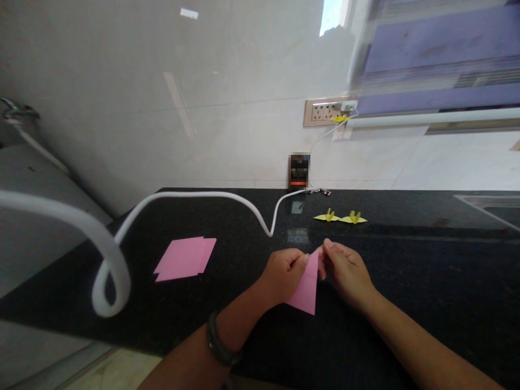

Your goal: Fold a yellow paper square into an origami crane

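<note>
My left hand (284,275) grips a folded sheet of pink paper (307,291) by its upper left edge, thumb on top. The paper stands tilted above the dark counter and tapers to a point at the top. At that point, my right hand (348,271) is closed, with thumb and forefinger pinched together at the paper's upper corner. Its lower fingers are partly hidden behind the paper. To the left lies a stack of flat pink paper sheets (182,259), slightly fanned. Beyond my hands sit two yellow paper cranes, a left one (327,218) and a right one (354,219).
A thick white cable (219,194) loops across the black counter (244,222). A phone-like device (299,172), its screen pixelated, leans against the tiled wall. Above it, a wall socket (323,112) holds a plug, with a small yellow piece there. A sink edge (487,202) shows at right.
</note>
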{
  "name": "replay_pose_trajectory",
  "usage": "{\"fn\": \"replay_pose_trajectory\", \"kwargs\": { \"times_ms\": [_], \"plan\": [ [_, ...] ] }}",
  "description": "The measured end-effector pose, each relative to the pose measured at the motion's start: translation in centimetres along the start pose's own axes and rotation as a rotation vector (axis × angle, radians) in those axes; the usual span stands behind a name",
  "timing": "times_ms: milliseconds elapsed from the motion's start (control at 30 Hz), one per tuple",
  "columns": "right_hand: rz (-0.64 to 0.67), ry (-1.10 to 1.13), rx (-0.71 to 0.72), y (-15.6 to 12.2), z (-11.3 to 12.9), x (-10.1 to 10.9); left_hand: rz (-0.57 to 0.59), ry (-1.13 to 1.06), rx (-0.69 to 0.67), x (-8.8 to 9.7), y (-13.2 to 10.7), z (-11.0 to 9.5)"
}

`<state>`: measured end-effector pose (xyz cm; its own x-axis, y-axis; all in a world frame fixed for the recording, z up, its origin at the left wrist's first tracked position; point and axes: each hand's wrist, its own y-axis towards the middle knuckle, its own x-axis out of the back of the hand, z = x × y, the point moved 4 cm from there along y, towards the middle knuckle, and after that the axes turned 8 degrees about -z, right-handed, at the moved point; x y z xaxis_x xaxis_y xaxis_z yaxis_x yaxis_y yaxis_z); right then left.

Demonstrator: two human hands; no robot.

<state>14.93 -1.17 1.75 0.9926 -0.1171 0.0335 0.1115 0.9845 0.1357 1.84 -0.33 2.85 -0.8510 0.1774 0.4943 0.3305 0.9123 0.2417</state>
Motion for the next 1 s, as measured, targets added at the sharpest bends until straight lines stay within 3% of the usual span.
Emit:
{"fn": "replay_pose_trajectory", "kwargs": {
  "times_ms": [100,233,467,733,1000],
  "plan": [
    [0.024,0.09,-0.052,0.3,-0.3,0.1,-0.011,-0.008,0.022,0.0,0.1,0.3],
    [0.058,-0.021,-0.029,0.2,-0.2,0.1,-0.025,-0.083,0.045,0.0,0.3,0.5],
    [-0.113,0.034,0.025,0.5,-0.1,0.9,0.031,-0.474,0.234,-0.3,0.4,1.0],
    [0.115,-0.004,-0.086,0.2,-0.7,0.0,-0.035,-0.661,0.369,-0.4,0.5,2.0],
    [0.131,-0.099,-0.025,0.3,-0.5,-0.1,-0.064,-0.69,0.341,-0.7,0.6,2.4]
  ]
}}
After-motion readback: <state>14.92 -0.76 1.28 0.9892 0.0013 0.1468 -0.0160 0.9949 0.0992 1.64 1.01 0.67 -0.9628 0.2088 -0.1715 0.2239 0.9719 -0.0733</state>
